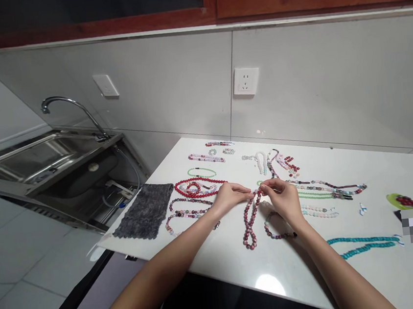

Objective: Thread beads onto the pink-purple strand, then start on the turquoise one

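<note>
A dark red mottled bead strand (249,223) hangs from my fingertips down to the white tabletop, its lower part lying in a loop. My left hand (231,196) pinches it near the top left. Opposite, my right hand (282,196) pinches the top right part between thumb and forefinger. The fingertips are close together, so the strand's ends are partly hidden. Beside my left wrist lies a bright red bead necklace (181,191). Under my right hand rests a dark bead bracelet (274,236), partly covered by it.
More bead strands lie around, among them a turquoise one (366,240) and a pale green loop (201,170). A grey cloth (145,212) covers the table's left edge. At right sits a green dish (394,199) with dark red beads. A steel sink (37,160) stands left.
</note>
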`<state>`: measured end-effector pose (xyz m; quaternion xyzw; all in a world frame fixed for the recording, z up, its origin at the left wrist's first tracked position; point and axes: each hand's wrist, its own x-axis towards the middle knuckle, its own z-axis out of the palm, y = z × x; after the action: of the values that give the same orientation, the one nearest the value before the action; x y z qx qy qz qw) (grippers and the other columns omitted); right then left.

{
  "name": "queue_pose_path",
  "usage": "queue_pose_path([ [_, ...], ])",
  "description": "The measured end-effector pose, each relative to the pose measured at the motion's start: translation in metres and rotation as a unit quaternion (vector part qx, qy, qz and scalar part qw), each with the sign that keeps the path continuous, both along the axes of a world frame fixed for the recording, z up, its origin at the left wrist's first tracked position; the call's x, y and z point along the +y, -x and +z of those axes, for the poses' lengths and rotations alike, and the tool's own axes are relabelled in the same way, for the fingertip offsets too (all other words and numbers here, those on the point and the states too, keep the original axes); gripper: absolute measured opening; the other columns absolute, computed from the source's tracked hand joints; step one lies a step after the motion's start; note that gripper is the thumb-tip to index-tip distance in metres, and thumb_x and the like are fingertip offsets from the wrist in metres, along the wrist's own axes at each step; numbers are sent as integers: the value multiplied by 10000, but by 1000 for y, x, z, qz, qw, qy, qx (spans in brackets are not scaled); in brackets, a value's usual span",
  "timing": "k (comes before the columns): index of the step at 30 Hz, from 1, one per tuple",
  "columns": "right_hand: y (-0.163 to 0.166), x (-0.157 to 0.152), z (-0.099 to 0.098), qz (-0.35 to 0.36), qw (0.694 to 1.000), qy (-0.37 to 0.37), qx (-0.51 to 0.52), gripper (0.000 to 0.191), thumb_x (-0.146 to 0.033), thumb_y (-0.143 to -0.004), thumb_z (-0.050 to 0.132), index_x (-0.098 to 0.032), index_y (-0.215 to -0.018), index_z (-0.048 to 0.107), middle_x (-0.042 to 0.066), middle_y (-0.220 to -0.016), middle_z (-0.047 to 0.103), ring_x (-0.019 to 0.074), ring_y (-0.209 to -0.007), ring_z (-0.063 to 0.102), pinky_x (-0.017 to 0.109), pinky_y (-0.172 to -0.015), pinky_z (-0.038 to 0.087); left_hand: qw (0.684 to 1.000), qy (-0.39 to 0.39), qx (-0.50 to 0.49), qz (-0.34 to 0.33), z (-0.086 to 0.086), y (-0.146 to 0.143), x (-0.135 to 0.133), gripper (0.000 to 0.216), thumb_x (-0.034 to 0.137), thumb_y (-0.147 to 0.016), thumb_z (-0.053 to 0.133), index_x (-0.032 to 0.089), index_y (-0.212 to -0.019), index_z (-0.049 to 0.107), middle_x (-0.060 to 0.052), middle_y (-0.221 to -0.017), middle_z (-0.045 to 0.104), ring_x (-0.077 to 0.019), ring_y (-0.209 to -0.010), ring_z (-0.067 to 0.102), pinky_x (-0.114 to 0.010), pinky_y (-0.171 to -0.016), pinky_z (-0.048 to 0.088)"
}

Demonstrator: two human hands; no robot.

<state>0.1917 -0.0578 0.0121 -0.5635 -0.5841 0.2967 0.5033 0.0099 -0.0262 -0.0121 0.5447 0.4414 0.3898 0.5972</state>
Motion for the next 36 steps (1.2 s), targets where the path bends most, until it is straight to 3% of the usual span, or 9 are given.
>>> queue_pose_path([
  [13,3,-3,2,5,1000,8,12,292,-450,-764,638,-162,-771,681,81,-781,718,209,-710,653,316,-667,484,997,-69,-41,18,12,-15,-10,359,430,-680,754,137,-888,754,-112,-905,735,-232,-887,661,-339,-841,502],
  [23,4,-1,-2,14,999,9,33,253,-409,-785,632,-160,-795,679,80,-797,717,215,-732,655,323,-695,489,996,-46,-71,29,4,-17,-8,370,429,-660,773,120,-859,731,-109,-896,719,-199,-844,640,-314,-817,476],
  [26,4,-3,-1,20,1000,-14,8,228,-378,-822,586,-167,-794,668,70,-793,709,210,-735,644,318,-702,480,995,-50,-88,-4,6,-17,-9,360,430,-708,738,128,-903,718,-107,-975,702,-192,-909,625,-304,-857,455],
  [30,5,-6,3,35,995,-79,-53,196,-313,-870,516,-187,-814,655,53,-831,695,200,-780,627,313,-743,463,992,0,-99,-74,9,-12,-9,341,409,-726,728,150,-947,711,-80,-969,684,-166,-902,607,-291,-865,436],
  [36,4,-8,13,83,979,-158,-96,177,-227,-893,495,-214,-805,648,59,-975,656,212,-952,598,343,-861,446,979,63,-132,-144,17,-2,-4,282,358,-692,758,133,-860,729,-82,-925,672,-162,-895,589,-291,-887,409],
])
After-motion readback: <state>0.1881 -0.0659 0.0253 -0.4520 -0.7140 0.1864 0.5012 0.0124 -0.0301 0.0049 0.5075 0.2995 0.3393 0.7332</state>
